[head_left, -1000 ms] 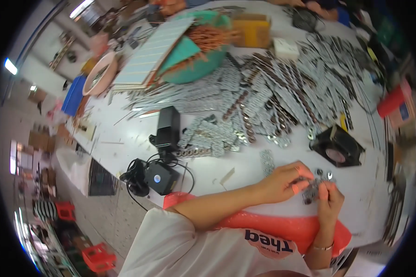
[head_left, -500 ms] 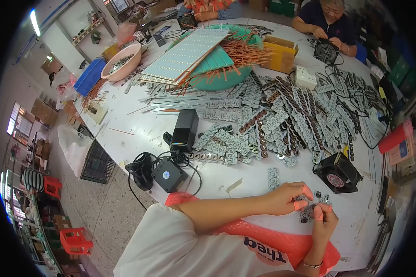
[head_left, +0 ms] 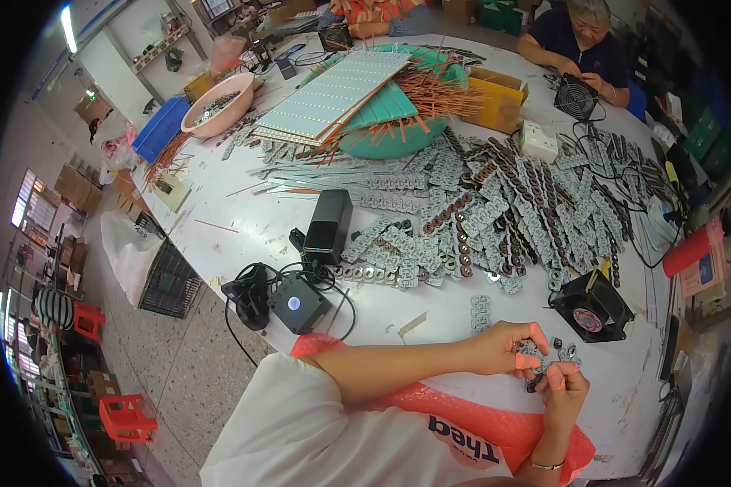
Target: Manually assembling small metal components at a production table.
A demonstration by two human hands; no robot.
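Grey strip [head_left: 536,367] looked light and brittle; your left hand [head_left: 499,349] and right hand [head_left: 564,390] fingers pinched its ends.

Orange fingertip covers [head_left: 536,331] are worn over a white table [head_left: 244,211] strewn with grey perforated strips [head_left: 503,203], beside a black fan [head_left: 594,305], a teal basin [head_left: 398,138] and a pink bowl [head_left: 217,104].

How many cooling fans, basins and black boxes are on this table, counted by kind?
Black cooling fans: 2, one near the hands, one by the person across the table
Round basins: 2, teal and pink
Black boxes: 2, one upright, one flat with cables
Total: 6
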